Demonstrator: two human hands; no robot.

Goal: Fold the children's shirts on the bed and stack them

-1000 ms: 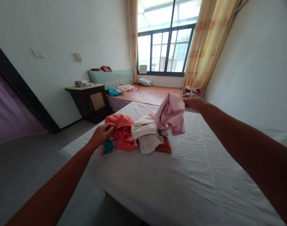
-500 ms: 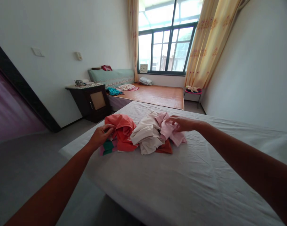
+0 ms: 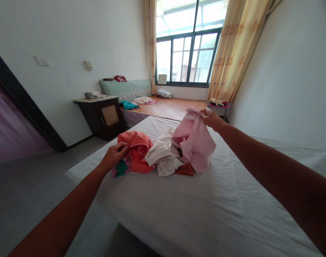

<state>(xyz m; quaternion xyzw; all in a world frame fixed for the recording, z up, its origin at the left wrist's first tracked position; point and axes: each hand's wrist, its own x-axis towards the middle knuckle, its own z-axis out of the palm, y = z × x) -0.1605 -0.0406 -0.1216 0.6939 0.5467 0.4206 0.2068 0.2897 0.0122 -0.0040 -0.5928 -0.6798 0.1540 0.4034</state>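
A heap of clothes lies on a bed with a grey-white sheet. My right hand is closed on a pale pink garment and holds it up above the heap by one edge, the cloth hanging down. My left hand is closed on the edge of a coral-red garment at the left of the heap. Between them lies a cream garment. A green and pink piece shows under the red one, and a rust-orange piece under the pink one.
A dark bedside cabinet stands left of the bed by the white wall. Beyond is a low wooden platform with a green cushion, scattered clothes and a clock under the window. Yellow curtains hang at right.
My right hand dropped to the heap with the pink garment half a second ago, then lifted it up again. My left hand stayed on the red garment.
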